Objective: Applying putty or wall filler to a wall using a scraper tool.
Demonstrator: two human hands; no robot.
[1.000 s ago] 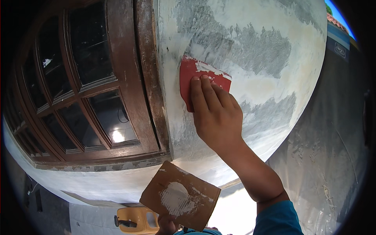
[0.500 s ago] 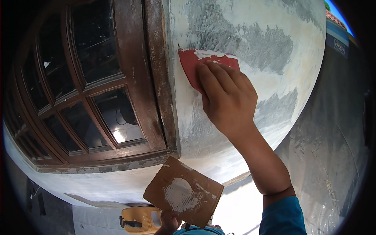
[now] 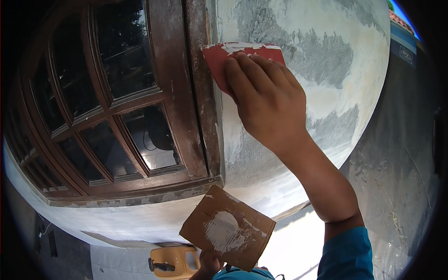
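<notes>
In my right hand [image 3: 270, 102] is a flat red putty spreader [image 3: 217, 63], its far edge coated with white putty. The fingers press on its face, and its left corner overlaps the brown window frame [image 3: 201, 93] beside the wall [image 3: 252, 130]. Grey rough patches and smeared white filler cover that wall. Low in the view, my left hand [image 3: 210, 262] grips the near edge of a brown cardboard piece [image 3: 198, 224], partly hidden beneath it. A mound of white putty [image 3: 224, 232] lies on the cardboard, with streaks around it.
Glass panes [image 3: 123, 60] in the wooden window fill the left. A yellow plastic object [image 3: 175, 260] with a black part stands below, near the cardboard. On the right hangs a grey sheet [image 3: 373, 186]; a tiled roof edge [image 3: 401, 23] shows at the top right.
My right hand and the spreader have moved up and left relative to the wall, from bare wall onto the window frame's edge. My left hand still holds the cardboard.
</notes>
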